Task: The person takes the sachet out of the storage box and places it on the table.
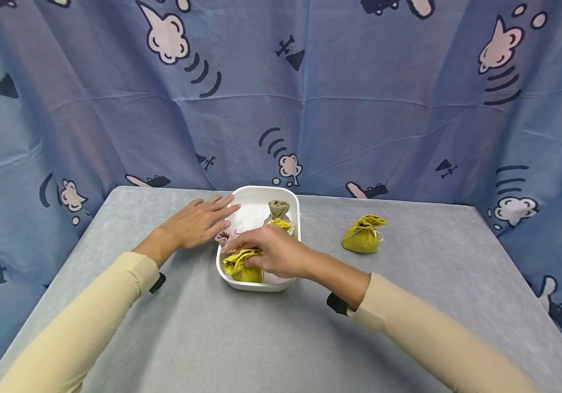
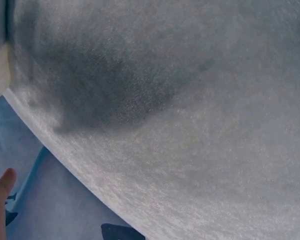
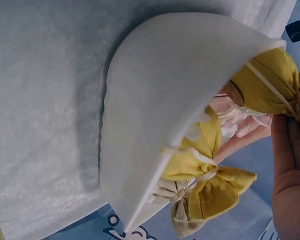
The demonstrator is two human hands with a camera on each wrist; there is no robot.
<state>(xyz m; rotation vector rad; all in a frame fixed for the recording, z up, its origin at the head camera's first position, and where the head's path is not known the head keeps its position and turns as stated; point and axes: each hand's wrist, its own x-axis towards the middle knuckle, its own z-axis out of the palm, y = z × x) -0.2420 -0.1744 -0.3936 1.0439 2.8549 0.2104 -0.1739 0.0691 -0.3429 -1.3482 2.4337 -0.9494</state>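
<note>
A white plastic tub (image 1: 263, 190) stands on the table with small drawstring pouches inside. My right hand (image 1: 278, 254) pinches a yellow pouch (image 1: 248, 274) by its gathered neck, at the tub's near left corner. In the right wrist view the body of that yellow pouch (image 3: 270, 80) overlaps the tub's rim. My left hand (image 1: 201, 222) has its fingers extended, tips at the left rim. Beside the fingers shows a pink pouch (image 1: 223, 239). Farther back sit a beige pouch (image 1: 278, 208) and another yellow pouch (image 3: 217, 192), partly hidden by my right hand in the head view.
Right of the tub, one more yellow pouch (image 1: 361, 237) with a pale string stands on the grey covered table (image 1: 241, 338). A blue patterned curtain (image 1: 339, 131) hangs behind the table's far edge and along both sides.
</note>
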